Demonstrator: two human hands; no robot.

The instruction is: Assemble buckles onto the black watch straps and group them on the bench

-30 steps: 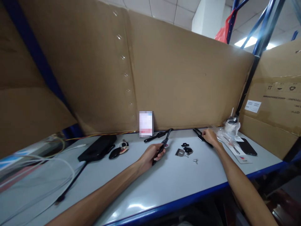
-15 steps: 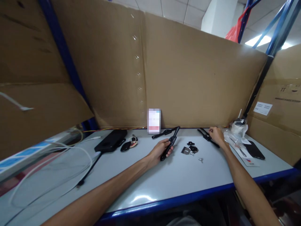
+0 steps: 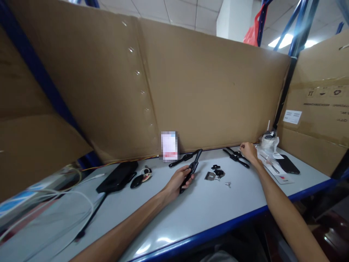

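Observation:
My left hand (image 3: 178,181) is closed around the lower handle of a black spokeshave body (image 3: 194,165), held tilted above the table. Beyond it another black spokeshave (image 3: 187,157) lies near the cardboard wall. My right hand (image 3: 249,151) rests at the back right, thumb and fingers drawn together; what they pinch, if anything, is too small to make out. Just left of those fingers lie black spokeshaves (image 3: 236,158), partly overlapping. Between my hands are a flat slotted metal blade (image 3: 209,176), black cap pieces (image 3: 219,173) and small silver screws (image 3: 228,184).
A phone with a lit, blurred screen (image 3: 169,146) leans on the cardboard wall (image 3: 196,91). Keys (image 3: 137,181), a black case (image 3: 118,176) and white cables lie left. At right are a black phone (image 3: 289,164) and a plastic-wrapped container (image 3: 268,142). The table's blue edge (image 3: 231,225) runs in front.
The camera view has turned and tilted slightly, shifting the scene leftward. My left hand keeps its hold on the spokeshave body; my right hand stays beside the spokeshaves at the back right.

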